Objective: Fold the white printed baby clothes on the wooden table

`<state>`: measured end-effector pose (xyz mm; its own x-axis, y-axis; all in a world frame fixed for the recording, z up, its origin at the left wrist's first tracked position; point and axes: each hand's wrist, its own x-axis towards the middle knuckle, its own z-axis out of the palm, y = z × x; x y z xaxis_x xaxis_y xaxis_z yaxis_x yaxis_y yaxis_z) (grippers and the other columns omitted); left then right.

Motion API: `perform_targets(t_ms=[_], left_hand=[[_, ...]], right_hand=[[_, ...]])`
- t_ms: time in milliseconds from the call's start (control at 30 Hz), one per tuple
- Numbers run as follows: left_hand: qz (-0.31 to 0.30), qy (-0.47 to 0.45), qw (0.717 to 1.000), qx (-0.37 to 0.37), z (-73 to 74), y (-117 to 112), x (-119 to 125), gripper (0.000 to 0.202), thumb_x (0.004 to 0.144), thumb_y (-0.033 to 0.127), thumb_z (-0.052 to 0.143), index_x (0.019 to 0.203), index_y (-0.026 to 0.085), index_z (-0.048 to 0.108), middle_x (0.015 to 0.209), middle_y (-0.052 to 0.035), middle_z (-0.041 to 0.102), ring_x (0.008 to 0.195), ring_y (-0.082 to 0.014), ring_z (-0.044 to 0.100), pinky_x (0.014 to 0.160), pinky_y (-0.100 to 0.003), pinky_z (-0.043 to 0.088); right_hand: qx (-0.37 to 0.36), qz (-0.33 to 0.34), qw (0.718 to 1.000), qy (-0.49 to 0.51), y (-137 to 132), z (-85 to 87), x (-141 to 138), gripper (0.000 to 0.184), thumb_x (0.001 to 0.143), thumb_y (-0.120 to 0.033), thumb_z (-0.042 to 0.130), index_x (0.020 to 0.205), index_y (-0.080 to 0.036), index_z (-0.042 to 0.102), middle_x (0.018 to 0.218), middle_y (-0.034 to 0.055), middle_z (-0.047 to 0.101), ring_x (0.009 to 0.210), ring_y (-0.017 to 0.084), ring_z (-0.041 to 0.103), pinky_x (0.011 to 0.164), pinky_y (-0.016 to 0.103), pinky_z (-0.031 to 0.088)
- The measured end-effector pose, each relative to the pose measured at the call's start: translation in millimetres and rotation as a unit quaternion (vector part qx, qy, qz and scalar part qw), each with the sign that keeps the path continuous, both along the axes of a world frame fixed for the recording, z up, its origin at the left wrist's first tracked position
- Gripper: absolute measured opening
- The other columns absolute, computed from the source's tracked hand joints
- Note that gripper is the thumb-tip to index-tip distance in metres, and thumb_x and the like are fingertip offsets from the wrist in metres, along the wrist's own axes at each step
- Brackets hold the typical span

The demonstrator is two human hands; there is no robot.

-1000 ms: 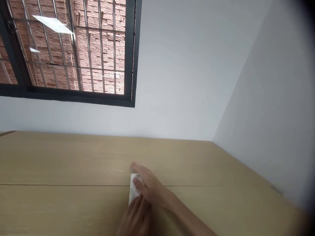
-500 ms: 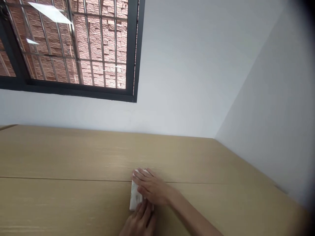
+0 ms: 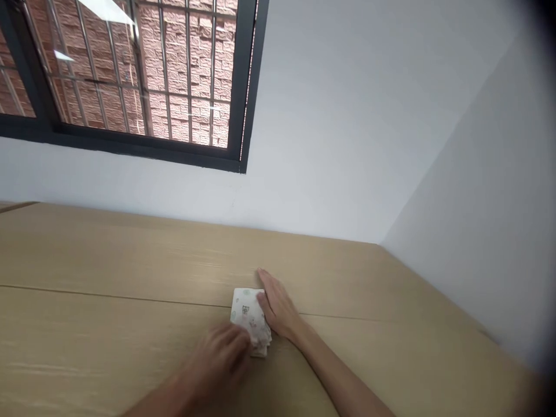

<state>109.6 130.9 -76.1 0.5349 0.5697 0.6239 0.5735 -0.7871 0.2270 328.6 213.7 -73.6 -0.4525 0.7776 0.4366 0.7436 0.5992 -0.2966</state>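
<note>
Right hand, thumb spread, has shifted from atop the folded cloth to its right edge, baring its patterned face; left hand blurred, grip uncertain.

Both hands bare — both forearms bare

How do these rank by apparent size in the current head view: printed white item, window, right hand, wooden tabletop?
1. wooden tabletop
2. window, cut off by the picture's edge
3. right hand and printed white item: too alike to rank
</note>
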Motion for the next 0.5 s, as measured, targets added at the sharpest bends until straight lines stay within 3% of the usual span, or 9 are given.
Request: perform_targets(t_ms=[67,200,367,500], left_hand=[[0.089,0.004,0.995,-0.043,2.2,9.7,-7.3,0.028,0.099,0.024,0.038,0.076,0.022,0.053,0.074,-0.0027,0.064,0.073,-0.02,0.061,0.068,-0.034,0.047],[0.2,0.019,0.974,-0.103,-0.4,24.1,-9.9,0.034,0.101,0.039,0.04,0.074,0.021,0.051,0.071,-0.0053,0.061,0.074,-0.0257,0.059,0.07,-0.04,0.043],[0.227,0.065,0.962,-0.137,-2.8,24.0,-5.6,0.04,0.101,0.047,0.039,0.085,0.017,0.061,0.086,-0.0123,0.068,0.085,-0.0343,0.062,0.077,-0.047,0.042],[0.19,0.065,0.969,-0.141,-7.5,26.8,-7.7,0.036,0.101,0.046,0.043,0.081,0.02,0.058,0.084,-0.0073,0.068,0.084,-0.0289,0.062,0.076,-0.041,0.041]], right_hand=[[0.051,-0.016,0.998,0.014,-2.8,-0.2,-1.6,0.055,0.108,-0.042,0.025,0.153,-0.012,0.034,0.149,0.0179,0.048,0.138,0.028,0.042,0.114,0.05,0.033],[0.09,-0.039,0.995,0.006,-8.3,3.5,-5.2,0.047,0.105,-0.041,0.035,0.14,-0.013,0.049,0.128,0.018,0.059,0.118,0.031,0.052,0.1,0.049,0.037],[0.077,-0.031,0.997,-0.009,-11.2,8.3,-8.0,0.031,0.102,-0.038,0.041,0.112,-0.017,0.062,0.107,0.0119,0.062,0.102,0.026,0.055,0.092,0.044,0.033],[0.071,-0.023,0.997,0.009,-9.0,6.2,-9.2,0.021,0.098,-0.035,0.047,0.102,-0.018,0.058,0.103,0.0091,0.063,0.1,0.025,0.055,0.09,0.042,0.031]])
